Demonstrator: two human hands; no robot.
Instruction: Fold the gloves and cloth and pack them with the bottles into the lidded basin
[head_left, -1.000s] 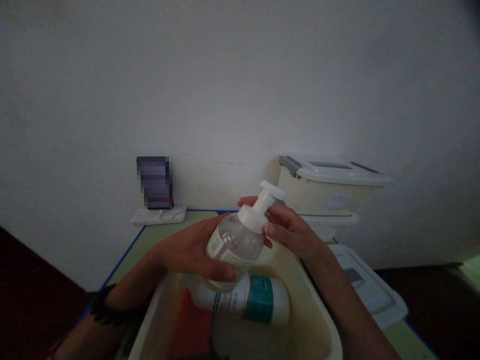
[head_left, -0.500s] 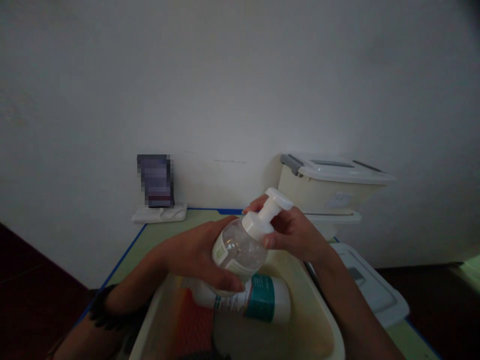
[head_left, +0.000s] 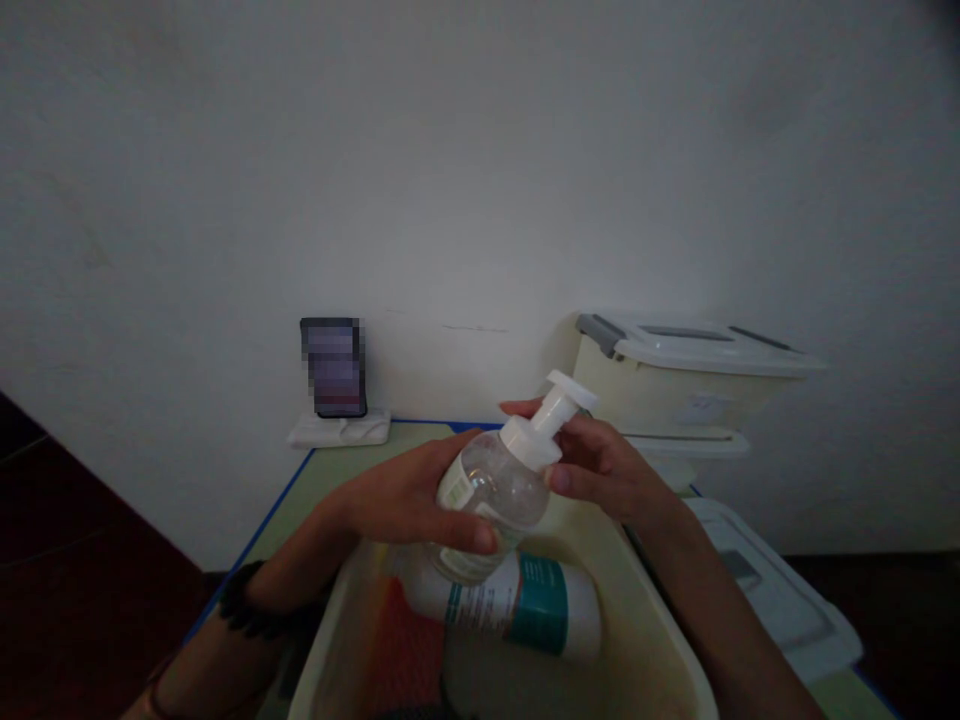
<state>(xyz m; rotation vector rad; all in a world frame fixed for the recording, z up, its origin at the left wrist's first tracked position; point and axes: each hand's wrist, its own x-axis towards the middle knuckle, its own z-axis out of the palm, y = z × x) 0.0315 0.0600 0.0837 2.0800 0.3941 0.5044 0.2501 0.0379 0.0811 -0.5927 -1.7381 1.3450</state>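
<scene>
A clear foaming pump bottle with a white pump head tilts toward the upper right, above an open pale bin. My left hand is closed around the bottle's body, its thumb across the front over the label. At the white collar my right hand grips the neck from the right, thumb near the collar's lower edge and the other fingers partly hidden behind the pump. Below, inside the bin, a white bottle with a teal label band lies on its side. Something red and textured is beside it.
A lidded storage box with grey latches stands by the wall at the right. A loose pale lid lies right of the bin. A phone leans upright on a white base at the table's back left.
The whole scene has shifted slightly to the right in view. Both hands keep hold of the pump bottle; the right hand's fingers behind the neck look slightly straighter.
</scene>
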